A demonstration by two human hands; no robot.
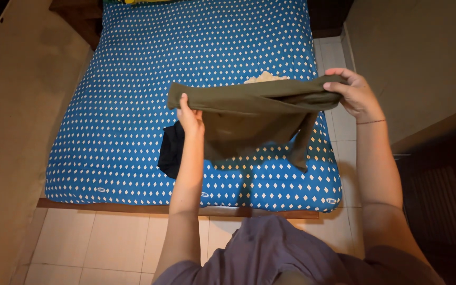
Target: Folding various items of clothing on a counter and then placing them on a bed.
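I hold an olive-green garment [249,113] stretched out in the air above a bed. My left hand [190,117] pinches its left end, and my right hand [353,92] grips its right end. The cloth hangs folded between them, with a narrow part drooping at the lower right. Below it lies the blue mattress [122,105] with a pattern of small white diamonds. A dark garment [172,150] lies on the mattress just left of my left forearm. A pale cloth [264,77] peeks out behind the top edge of the green garment.
The bed's wooden frame [133,205] runs along its near edge. Pale floor tiles [91,243] lie between me and the bed. A beige wall [11,121] stands on the left, another wall [418,63] on the right, and dark furniture [444,195] at the lower right.
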